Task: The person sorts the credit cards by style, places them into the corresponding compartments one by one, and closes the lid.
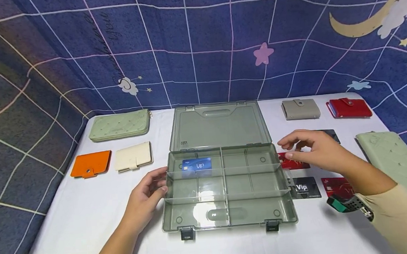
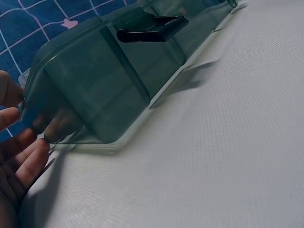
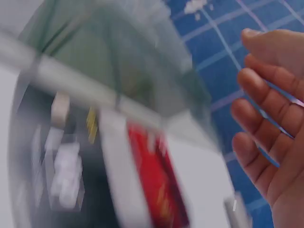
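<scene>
A translucent grey-green compartment box (image 1: 224,186) lies with its lid (image 1: 221,125) folded back. In its upper left compartment is a blue VIP card (image 1: 196,166). My left hand (image 1: 146,196) rests at the box's left wall, fingertips right at the side. My right hand (image 1: 313,149), fingers loosely bent and holding nothing, hovers just right of the box over a red card (image 1: 294,164). Near it lie a black Vip card (image 1: 307,188), a dark red card (image 1: 337,186) partly behind the wrist, and another black card (image 1: 331,134) partly hidden by the hand.
To the left lie a green zip wallet (image 1: 120,125), an orange card holder (image 1: 90,163) and a cream one (image 1: 132,156). At the right are a grey card holder (image 1: 300,109), a red one (image 1: 351,108) and a green wallet (image 1: 397,164). A patterned blue cloth (image 1: 213,63) hangs behind.
</scene>
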A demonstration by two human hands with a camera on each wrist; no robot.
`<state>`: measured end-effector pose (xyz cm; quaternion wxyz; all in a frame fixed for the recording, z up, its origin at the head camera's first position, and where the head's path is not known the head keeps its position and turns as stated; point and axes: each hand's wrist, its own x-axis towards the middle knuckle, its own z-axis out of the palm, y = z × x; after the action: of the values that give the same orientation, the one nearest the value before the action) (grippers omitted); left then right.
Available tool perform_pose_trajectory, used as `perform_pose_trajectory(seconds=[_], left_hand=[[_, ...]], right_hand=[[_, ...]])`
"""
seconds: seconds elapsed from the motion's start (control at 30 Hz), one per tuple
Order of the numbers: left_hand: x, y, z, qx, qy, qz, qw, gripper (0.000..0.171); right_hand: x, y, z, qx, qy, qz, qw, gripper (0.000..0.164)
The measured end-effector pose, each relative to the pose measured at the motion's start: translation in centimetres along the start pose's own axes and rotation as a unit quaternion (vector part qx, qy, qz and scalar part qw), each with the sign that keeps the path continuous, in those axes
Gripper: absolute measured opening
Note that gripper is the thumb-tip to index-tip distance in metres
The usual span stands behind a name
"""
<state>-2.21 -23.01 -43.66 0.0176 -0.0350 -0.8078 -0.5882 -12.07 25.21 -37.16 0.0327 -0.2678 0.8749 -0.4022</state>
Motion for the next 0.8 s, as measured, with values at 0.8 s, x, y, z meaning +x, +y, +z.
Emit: perform_pose_trajectory(seconds=[0.8], left_hand=[[0.5,0.5,0.4,0.008,0.040,0.022,0.9989,0.049]], right_hand=[[-6.4,8.2,-6.4,-0.136,-0.069,0.173,0.973,0.051]])
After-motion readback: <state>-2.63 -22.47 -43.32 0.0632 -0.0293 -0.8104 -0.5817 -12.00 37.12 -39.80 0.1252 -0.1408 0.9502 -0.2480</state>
